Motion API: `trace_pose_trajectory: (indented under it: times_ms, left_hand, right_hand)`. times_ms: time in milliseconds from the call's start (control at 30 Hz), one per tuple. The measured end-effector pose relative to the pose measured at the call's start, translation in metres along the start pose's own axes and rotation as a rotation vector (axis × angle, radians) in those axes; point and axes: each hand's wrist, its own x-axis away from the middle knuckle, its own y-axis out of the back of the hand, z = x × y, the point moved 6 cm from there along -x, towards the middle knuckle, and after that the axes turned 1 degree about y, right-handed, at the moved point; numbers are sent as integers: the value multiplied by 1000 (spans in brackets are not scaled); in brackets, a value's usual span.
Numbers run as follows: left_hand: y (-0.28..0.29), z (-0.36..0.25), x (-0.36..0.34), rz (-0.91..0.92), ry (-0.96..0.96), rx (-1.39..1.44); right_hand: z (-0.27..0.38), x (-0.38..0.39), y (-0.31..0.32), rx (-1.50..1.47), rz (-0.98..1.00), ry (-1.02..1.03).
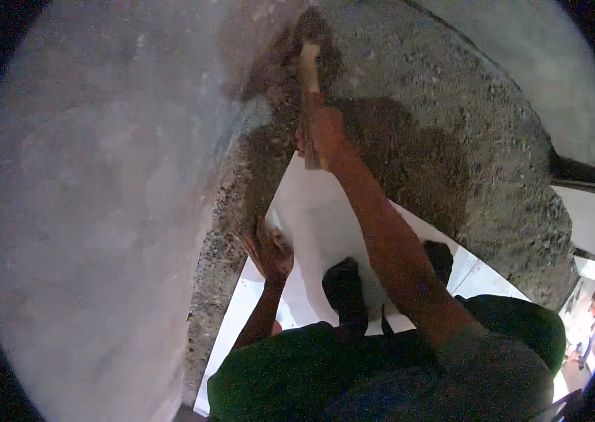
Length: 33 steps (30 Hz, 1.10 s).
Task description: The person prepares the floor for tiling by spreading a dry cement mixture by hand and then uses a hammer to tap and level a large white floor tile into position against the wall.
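Our right hand [323,133] clamps a slim, pale wooden tool [309,65] above the white triangular floor [311,214]; slackening could drop it; our left hand's [271,257] fingers look parted.

A stick-like wooden tool [309,67] is held by the right-hand grip [327,133], its tan end directed away from the body over a rough grey surface [508,148]. Left-hand grip [271,254]: fingers extended near the rough edge; contact not determinable. 2 dark-covered feet [344,287] are seen over a white surface [318,207].
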Motion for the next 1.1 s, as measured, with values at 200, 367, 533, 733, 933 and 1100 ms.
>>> trace_pose_trajectory:
  times_ms: [200,367,533,733,933,1100]
  left_hand:
    - [-40,33,-6,196,354,614]
    - [-37,54,-2,94,214,471]
    - [-27,49,-3,10,148,486]
    - [-22,51,4,-11,207,622]
    - [-18,18,-9,108,250,586]
    - [3,3,-6,68,-156,-239]
  right_hand:
    - [29,-3,-25,-38,-318,440]
    - [33,6,-8,66,-160,-135]
    - [-2,45,-55,-282,-105,137]
    - [-7,50,-29,159,72,-312]
    - [36,99,-51,-391,56,237]
    - [8,57,-39,23,78,-180]
